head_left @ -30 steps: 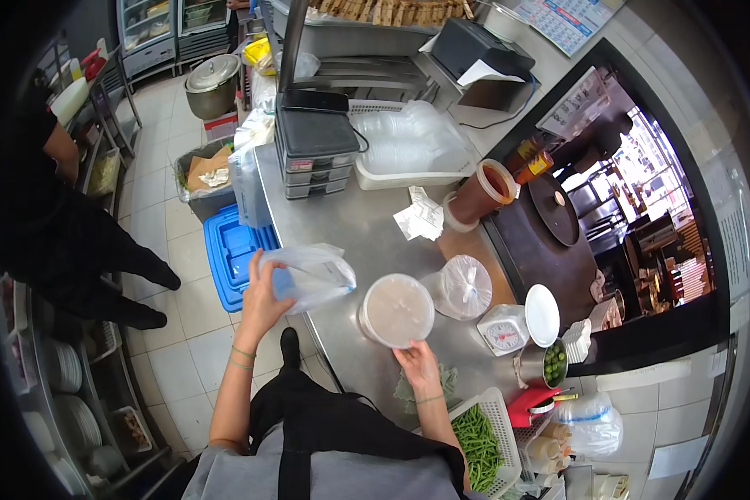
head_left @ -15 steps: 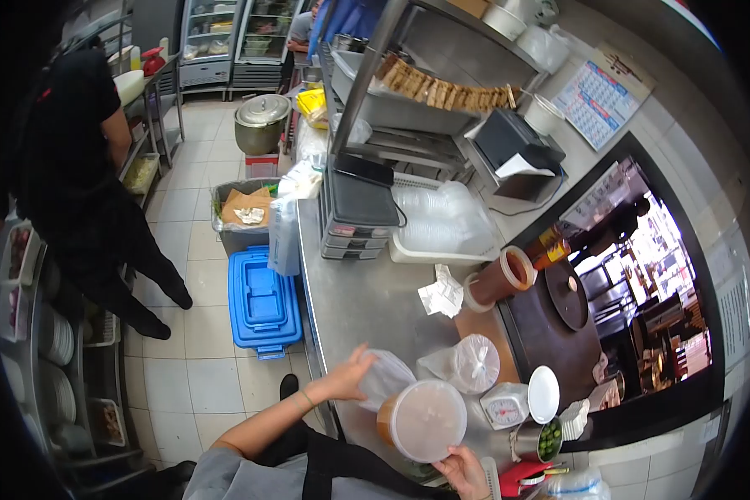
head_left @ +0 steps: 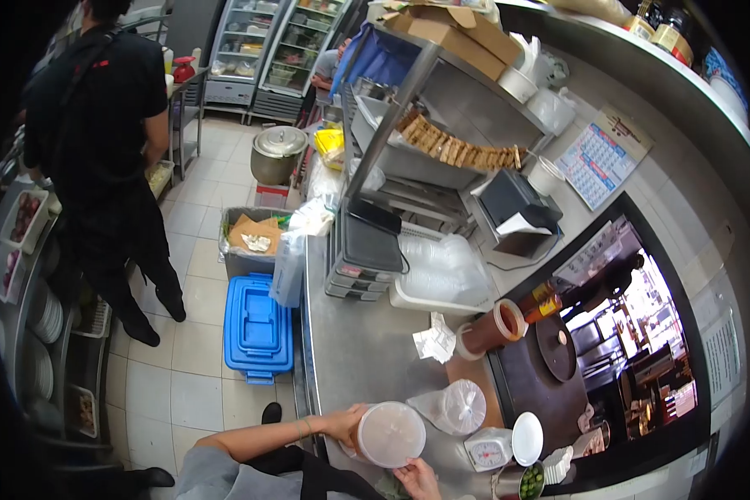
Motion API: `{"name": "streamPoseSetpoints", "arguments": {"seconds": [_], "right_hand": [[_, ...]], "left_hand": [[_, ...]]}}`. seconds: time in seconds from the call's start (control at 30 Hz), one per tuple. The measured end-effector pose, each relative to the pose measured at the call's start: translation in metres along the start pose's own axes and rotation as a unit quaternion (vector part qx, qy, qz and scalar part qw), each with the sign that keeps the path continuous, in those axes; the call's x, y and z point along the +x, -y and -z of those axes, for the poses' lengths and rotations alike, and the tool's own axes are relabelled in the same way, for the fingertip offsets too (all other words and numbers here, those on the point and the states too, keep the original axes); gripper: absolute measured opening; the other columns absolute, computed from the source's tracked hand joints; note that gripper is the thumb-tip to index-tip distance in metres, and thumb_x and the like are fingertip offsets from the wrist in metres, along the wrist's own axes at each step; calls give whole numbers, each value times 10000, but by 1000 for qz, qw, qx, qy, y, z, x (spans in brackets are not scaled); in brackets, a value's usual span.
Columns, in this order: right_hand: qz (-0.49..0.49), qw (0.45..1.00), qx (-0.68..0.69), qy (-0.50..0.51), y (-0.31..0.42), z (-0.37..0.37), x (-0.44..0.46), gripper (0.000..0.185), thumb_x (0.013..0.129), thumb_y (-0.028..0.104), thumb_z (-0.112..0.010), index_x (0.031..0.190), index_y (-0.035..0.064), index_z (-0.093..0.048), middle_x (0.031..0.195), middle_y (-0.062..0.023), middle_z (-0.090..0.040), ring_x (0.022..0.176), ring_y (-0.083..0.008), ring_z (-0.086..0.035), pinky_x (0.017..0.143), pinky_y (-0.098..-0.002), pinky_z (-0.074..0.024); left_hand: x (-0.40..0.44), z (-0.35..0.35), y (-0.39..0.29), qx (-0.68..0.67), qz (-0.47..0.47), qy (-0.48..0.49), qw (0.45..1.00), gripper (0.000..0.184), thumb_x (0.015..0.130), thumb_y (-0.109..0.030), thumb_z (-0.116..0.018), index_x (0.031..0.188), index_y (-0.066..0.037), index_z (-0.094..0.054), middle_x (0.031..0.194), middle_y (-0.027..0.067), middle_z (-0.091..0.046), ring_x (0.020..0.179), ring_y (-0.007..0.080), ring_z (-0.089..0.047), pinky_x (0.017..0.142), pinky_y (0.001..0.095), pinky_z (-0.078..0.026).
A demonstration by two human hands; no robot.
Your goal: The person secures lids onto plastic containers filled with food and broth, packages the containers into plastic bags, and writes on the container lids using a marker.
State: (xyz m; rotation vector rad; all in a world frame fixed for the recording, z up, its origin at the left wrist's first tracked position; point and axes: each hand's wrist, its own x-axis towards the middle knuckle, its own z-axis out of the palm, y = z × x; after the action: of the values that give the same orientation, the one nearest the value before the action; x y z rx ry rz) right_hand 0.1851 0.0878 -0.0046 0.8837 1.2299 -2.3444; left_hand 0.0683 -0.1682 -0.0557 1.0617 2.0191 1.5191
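A round plastic tub (head_left: 392, 435) with a translucent, whitish lid and brownish sides is over the near end of the steel counter. My left hand (head_left: 342, 423) grips its left side, with the fingers partly hidden behind it. My right hand (head_left: 417, 478) holds the near right rim, fingertips against the lid's edge. Just beyond the tub lies a knotted clear plastic bag (head_left: 461, 407) with pale contents. A white dial scale (head_left: 487, 450) stands to the right, beside a white round dish (head_left: 527, 439).
A steel counter (head_left: 354, 333) carries a tub of red sauce (head_left: 485, 331), crumpled paper (head_left: 434, 338) and a basket of clear containers (head_left: 442, 298). A metal pot of green limes (head_left: 529, 481) stands near right. On the floor sits a blue lidded bin (head_left: 258, 325). A co-worker (head_left: 100, 142) stands at left.
My left hand has moved from a loose clear plastic bag onto the tub's side. That bag no longer shows clearly. The head view has shifted, and the co-worker appears more fully.
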Motion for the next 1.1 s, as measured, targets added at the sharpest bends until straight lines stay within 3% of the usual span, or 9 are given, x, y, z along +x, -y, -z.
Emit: {"name": "streamPoseSetpoints", "arguments": {"seconds": [0.13,0.17,0.27,0.4,0.43,0.53,0.87,0.97,1.1], "right_hand": [[186,960,-184,101,-21,7,3,207,846,117,-590,1010,-5,-553,973,-100,-589,857,-202,-583,733,-333,-501],[163,938,-276,135,-21,31,18,303,878,146,-549,1135,0,-483,1144,-104,-523,1013,-241,-539,866,-395,-466],[51,988,-50,134,-5,7,-1,335,893,236,-533,1131,4,-488,1127,-101,-538,1032,-258,-540,871,-428,-468],[98,981,-145,-85,-5,-3,-1,422,870,335,-554,1149,23,-499,1106,-84,-555,955,-253,-586,826,-442,-494],[82,957,-239,-144,-19,40,51,230,853,80,-472,1026,-68,-503,901,-142,-622,760,-273,-655,612,-367,-561],[67,917,-385,-81,-17,13,39,249,886,118,-445,1013,-82,-520,824,-138,-634,664,-266,-664,495,-326,-550],[74,964,-255,-23,-9,37,35,468,846,370,-575,1202,85,-471,1083,-91,-565,968,-314,-585,803,-442,-503],[38,964,-238,-112,-5,8,38,200,863,55,-473,1014,-54,-546,820,-130,-628,633,-214,-628,559,-341,-560],[81,925,-349,-125,1,2,48,181,852,57,-494,995,-25,-569,766,-102,-610,623,-201,-615,540,-342,-554]], "left_hand": [[2,-10,21,-10,-53,-30,998,1053,547,-209,-792,1387,-53,-175,1401,171,-235,1306,327,-209,1079,384,-212],[2,-8,24,-24,-58,-24,998,1033,567,-208,-777,1392,-57,-174,1405,169,-231,1313,324,-196,1083,385,-199],[-3,4,23,-75,-43,17,996,959,634,-197,-717,1411,-78,-168,1418,171,-214,1337,316,-146,1095,392,-168],[-12,13,9,-147,66,30,987,760,787,-237,-592,1418,-113,-186,1374,134,-292,1129,238,-442,945,361,-396],[-16,24,-17,-226,144,49,962,717,818,-232,-559,1422,-135,-184,1334,119,-359,1047,201,-495,885,328,-440],[-15,24,-38,-337,229,37,912,638,863,-194,-488,1425,-174,-188,1233,78,-481,814,103,-554,706,242,-501],[-3,41,-41,-308,140,15,941,589,845,-67,-441,1400,-157,-268,1318,52,-363,733,64,-541,620,206,-514],[-2,34,-30,-291,201,-75,932,530,809,-134,-525,1323,-99,-402,1245,72,-472,776,112,-574,597,234,-510],[17,22,15,-199,257,-86,942,381,780,-221,-587,1131,-74,-569,959,75,-617,767,115,-572,569,243,-475]]}}
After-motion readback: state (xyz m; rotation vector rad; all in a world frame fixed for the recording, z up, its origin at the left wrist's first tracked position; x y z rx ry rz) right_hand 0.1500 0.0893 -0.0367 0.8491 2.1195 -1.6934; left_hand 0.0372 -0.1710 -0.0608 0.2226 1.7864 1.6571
